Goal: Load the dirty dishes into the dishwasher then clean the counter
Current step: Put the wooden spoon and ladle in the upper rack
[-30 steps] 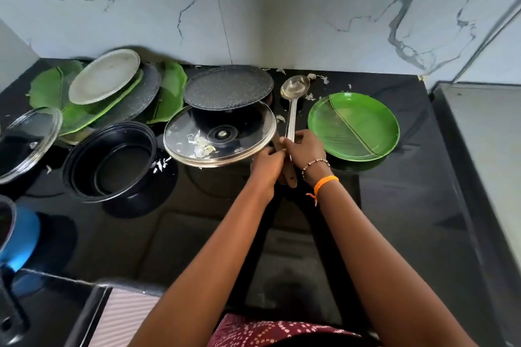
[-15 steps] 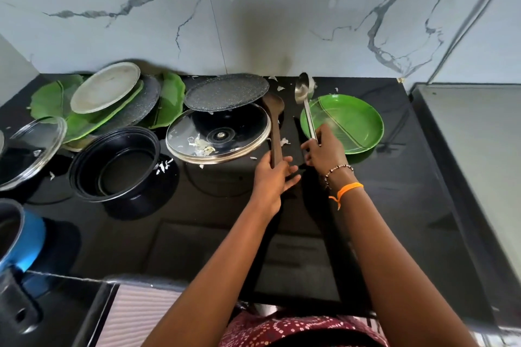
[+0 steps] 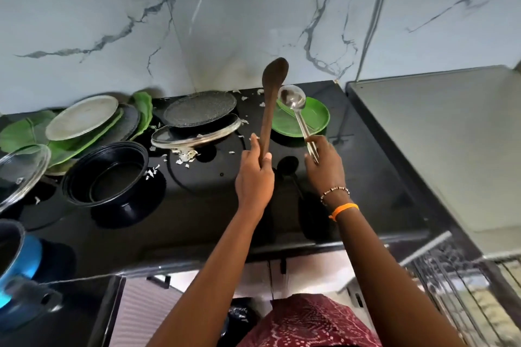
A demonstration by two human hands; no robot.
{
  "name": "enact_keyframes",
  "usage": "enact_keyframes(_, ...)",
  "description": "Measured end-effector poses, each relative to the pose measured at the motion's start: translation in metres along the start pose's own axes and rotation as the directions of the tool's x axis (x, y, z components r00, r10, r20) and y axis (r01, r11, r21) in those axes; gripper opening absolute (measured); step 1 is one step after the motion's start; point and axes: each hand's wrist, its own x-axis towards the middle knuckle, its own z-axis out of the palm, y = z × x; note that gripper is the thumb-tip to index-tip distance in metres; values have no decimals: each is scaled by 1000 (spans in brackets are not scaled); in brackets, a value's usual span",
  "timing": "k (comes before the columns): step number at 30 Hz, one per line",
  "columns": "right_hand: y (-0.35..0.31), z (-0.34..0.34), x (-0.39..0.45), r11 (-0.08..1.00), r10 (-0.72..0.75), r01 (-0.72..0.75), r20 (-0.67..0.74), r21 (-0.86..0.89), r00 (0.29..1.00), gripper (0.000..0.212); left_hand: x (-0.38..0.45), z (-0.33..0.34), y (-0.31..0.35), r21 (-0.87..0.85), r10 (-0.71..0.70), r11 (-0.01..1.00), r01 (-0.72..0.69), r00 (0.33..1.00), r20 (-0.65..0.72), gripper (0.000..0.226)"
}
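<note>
Two utensils rise above the black counter [image 3: 197, 200]: a stiff, light wooden spoon [image 3: 269, 110] gripped low on its handle by the left hand [image 3: 253, 175], and a slick steel ladle [image 3: 298, 118] pinched near its end by the right hand [image 3: 324, 163], dirty plates behind.
</note>
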Motion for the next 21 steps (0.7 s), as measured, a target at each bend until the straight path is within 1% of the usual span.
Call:
enact_keyframes(2, 7, -13, -29, 1000, 17, -16, -47, 13, 999, 32, -25, 0, 1, -67, -39, 997, 43, 998, 54, 51)
enact_keyframes(5, 22, -34, -78, 998, 51, -45, -142, 44, 989, 33, -62, 8, -4, -157, -46, 985, 74, 984, 174, 37)
enact_keyframes(8, 42, -63, -131, 996, 91, -86, -254, 31, 963, 33, -103, 25, -3, -219, 0, 972, 83, 935, 356, 31)
enact_keyframes(11, 66, -96, -176, 984, 175, -176, -355, 30, 918, 32, -142, 50, 3, -238, 107, 971, 19, 857, 505, 24)
enact_keyframes(14, 90, -133, -210, 957, 267, -288, -470, 29, 841, 32, -174, 79, 13, -274, 173, 962, 2, 771, 613, 5)
enact_keyframes(16, 106, -154, -229, 932, 327, -359, -522, 42, 788, 31, -188, 97, 20, -257, 196, 966, -24, 712, 674, 11)
enact_keyframes(19, 134, -188, -253, 889, 407, -455, -557, 58, 724, 34, -209, 126, 34, -212, 225, 973, -90, 581, 782, 12)
enact_keyframes(21, 153, -206, -267, 851, 467, -521, -543, 64, 698, 38, -221, 145, 43, -158, 173, 985, -73, 473, 864, 14)
